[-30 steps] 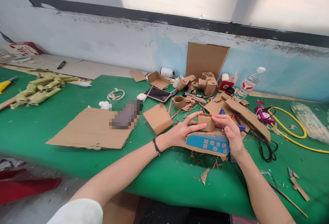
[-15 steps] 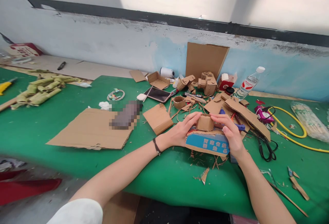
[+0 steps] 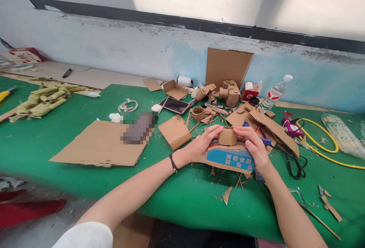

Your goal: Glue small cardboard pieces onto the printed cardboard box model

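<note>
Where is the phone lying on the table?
The phone lies left of centre on the green table, beyond the hands, between the earbud case and cardboard ring.

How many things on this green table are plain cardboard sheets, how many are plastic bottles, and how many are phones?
Flat cardboard sheets: 3, the large sheet, the small sheet, and the sheet leaning on the wall
Plastic bottles: 1, the water bottle
Phones: 1, the phone
Total: 5
</note>
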`<state>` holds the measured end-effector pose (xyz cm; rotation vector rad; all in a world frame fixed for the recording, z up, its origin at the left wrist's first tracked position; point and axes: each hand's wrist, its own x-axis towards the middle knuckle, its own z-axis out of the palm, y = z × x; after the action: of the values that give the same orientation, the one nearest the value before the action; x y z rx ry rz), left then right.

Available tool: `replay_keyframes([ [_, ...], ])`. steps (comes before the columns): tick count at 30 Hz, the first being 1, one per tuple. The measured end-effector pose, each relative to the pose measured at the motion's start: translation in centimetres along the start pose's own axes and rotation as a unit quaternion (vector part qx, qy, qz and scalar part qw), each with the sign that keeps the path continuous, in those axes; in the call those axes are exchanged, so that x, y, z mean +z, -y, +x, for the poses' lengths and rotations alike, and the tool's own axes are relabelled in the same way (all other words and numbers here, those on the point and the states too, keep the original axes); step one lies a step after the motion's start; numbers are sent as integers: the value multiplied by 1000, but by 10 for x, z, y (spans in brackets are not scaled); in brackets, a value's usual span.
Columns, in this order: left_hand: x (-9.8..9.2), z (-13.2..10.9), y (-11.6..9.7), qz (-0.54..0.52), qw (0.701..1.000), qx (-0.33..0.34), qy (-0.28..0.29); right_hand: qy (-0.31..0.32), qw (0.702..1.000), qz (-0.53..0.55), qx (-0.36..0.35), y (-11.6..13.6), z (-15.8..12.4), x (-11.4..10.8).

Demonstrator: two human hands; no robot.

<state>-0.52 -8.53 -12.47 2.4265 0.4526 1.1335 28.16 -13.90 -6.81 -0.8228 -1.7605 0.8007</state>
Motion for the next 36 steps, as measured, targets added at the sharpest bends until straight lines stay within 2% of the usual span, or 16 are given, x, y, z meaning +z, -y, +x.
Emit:
replay_keyframes([
  [6, -1, 1, -2, 6, 1000, -6, 13, -17, 999, -6, -28, -1, 1, 1],
  [13, -8, 4, -13, 18, 998, -28, 61, -30, 999, -2, -25, -4, -2, 2],
  [26, -6, 1, -4, -12, 998, -24, 60, -10, 1000, -11, -13, -3, -1, 1],
  [36, -6, 3, -8, -8, 998, -12, 55, -2, 1000, -12, -20, -2, 1, -2],
])
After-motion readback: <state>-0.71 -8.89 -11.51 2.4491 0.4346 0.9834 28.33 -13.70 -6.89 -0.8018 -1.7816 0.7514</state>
